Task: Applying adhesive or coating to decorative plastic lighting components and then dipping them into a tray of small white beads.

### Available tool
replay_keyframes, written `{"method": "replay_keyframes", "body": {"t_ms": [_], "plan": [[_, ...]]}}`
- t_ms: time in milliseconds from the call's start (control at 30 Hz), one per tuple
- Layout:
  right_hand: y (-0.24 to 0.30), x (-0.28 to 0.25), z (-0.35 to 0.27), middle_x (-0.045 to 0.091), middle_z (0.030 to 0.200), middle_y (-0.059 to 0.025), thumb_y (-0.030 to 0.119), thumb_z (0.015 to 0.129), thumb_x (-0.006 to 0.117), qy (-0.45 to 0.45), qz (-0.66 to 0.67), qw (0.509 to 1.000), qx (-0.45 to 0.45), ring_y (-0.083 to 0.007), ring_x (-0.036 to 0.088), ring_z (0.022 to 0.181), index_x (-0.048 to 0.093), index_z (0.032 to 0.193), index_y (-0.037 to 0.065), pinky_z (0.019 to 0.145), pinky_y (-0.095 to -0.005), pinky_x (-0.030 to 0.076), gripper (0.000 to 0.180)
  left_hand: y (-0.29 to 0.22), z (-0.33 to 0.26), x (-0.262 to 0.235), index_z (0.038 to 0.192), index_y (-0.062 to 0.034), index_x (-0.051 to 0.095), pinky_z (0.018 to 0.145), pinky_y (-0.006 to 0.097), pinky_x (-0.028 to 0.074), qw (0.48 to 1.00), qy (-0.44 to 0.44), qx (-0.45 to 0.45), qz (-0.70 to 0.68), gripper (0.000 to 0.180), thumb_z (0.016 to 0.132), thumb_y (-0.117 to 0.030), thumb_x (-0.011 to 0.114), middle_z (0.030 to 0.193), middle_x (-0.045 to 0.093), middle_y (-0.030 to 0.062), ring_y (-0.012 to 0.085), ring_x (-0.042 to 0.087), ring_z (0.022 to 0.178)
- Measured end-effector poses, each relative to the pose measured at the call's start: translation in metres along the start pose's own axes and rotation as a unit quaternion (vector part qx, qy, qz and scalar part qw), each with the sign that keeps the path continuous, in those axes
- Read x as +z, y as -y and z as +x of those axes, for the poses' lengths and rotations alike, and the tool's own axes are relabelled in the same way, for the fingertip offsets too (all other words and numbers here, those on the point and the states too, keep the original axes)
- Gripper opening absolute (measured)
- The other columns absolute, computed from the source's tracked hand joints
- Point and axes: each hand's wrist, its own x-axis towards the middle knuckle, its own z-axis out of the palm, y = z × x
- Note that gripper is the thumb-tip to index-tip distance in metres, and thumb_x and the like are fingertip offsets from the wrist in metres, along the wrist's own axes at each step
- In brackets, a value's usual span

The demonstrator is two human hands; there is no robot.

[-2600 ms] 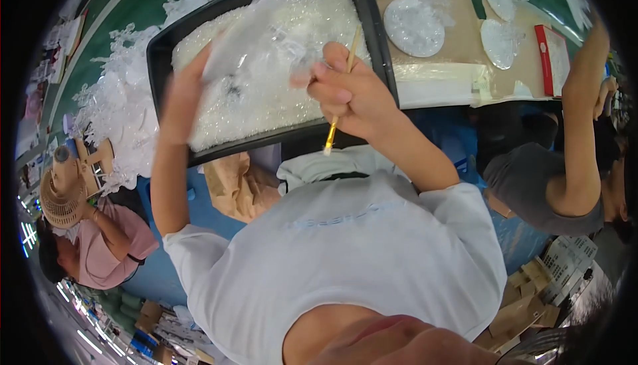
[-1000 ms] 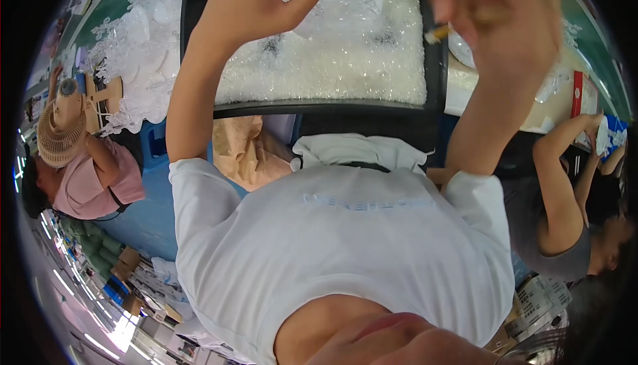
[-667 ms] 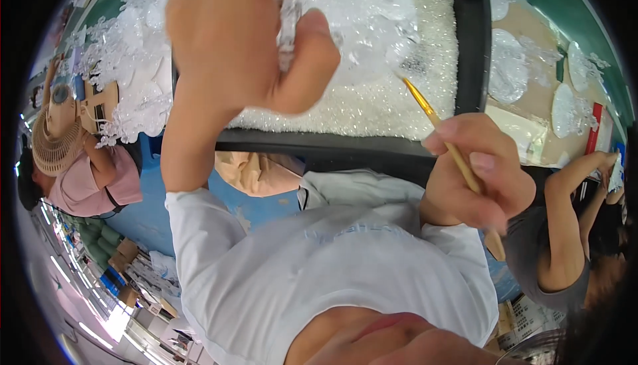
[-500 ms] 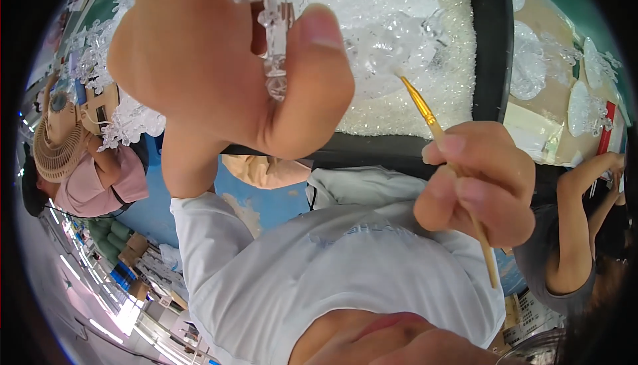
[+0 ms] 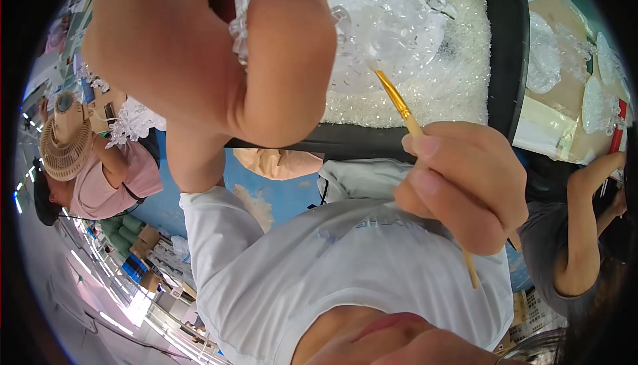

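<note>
Close to the camera, my left hand (image 5: 206,66) is closed around a clear, knobbly plastic ornament (image 5: 240,16), much of it hidden by the fingers or cut off above. My right hand (image 5: 465,182) pinches a thin paintbrush (image 5: 393,94) with a gold ferrule and a pale wooden handle. The pale brush tip points up and left, over a clear, bumpy plastic piece (image 5: 399,33); whether it touches cannot be told. That piece lies among white glittery flakes (image 5: 458,89) in a black tray (image 5: 508,53).
Right of the tray, several clear ornaments (image 5: 541,53) lie on brown cardboard (image 5: 555,19). On the left are another clear ornament (image 5: 136,122) and a beige fan (image 5: 66,142). One person in pink (image 5: 113,182) sits left, another in dark grey (image 5: 548,245) right.
My left hand and its ornament have moved slightly left and up in view, nearer the camera. The paintbrush has shifted left, its tip now further over the clear piece in the tray.
</note>
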Motion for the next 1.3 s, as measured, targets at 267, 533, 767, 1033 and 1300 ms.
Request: {"method": "replay_keyframes", "body": {"t_ms": [267,533,767,1033,1300], "plan": [[0.003,-0.002,0.006,0.066,0.089,-0.0287,-0.013,0.061,0.075,0.039,0.092,0.994,0.044,-0.0310,0.066,0.061,0.058,0.099,-0.013,0.052,-0.0373,0.058,0.042,-0.006,0.000,0.002,0.095,0.0007,0.053,0.060,0.025,0.029,0.998,-0.017,-0.058,-0.018,0.030,0.074,-0.020,0.054,0.079,0.046,0.0002,0.0081,0.036,0.066],[-0.012,0.018,0.002,0.066,0.089,-0.0304,-0.012,0.061,0.075,-0.061,0.007,0.997,-0.053,-0.0317,0.066,0.060,0.059,0.093,-0.012,0.050,-0.0363,0.057,0.036,-0.031,0.006,0.010,0.096,-0.0006,0.053,0.056,0.024,0.025,0.977,-0.039,-0.204,-0.054,0.028,0.074,-0.017,0.051,0.074,0.044,-0.0040,0.0047,0.033,0.061],[-0.013,0.020,0.009,0.067,0.089,-0.0295,-0.008,0.063,0.073,-0.048,0.025,0.995,-0.088,-0.0326,0.068,0.063,0.061,0.091,-0.012,0.054,-0.0371,0.059,0.030,-0.006,-0.002,0.000,0.097,-0.0023,0.054,0.053,0.024,0.020,0.995,0.025,-0.093,0.001,0.025,0.077,-0.016,0.049,0.060,0.038,-0.0077,0.0031,0.029,0.055],[-0.008,0.029,0.009,0.068,0.091,-0.0299,-0.006,0.065,0.073,-0.063,0.022,0.995,-0.069,-0.0351,0.069,0.068,0.063,0.090,-0.013,0.057,-0.0369,0.060,0.029,-0.016,-0.001,-0.004,0.096,-0.0023,0.054,0.051,0.024,0.019,0.992,0.018,-0.126,-0.004,0.022,0.078,-0.014,0.048,0.059,0.037,-0.0081,0.0027,0.028,0.053],[-0.007,0.028,0.013,0.068,0.088,-0.0284,-0.003,0.067,0.073,-0.059,0.011,0.993,-0.099,-0.0343,0.070,0.070,0.065,0.091,-0.013,0.060,-0.0355,0.060,0.027,-0.022,0.001,-0.012,0.096,-0.0013,0.054,0.051,0.024,0.020,0.999,0.023,-0.041,0.022,0.023,0.077,-0.012,0.047,0.059,0.037,-0.0084,0.0030,0.028,0.053]]}}
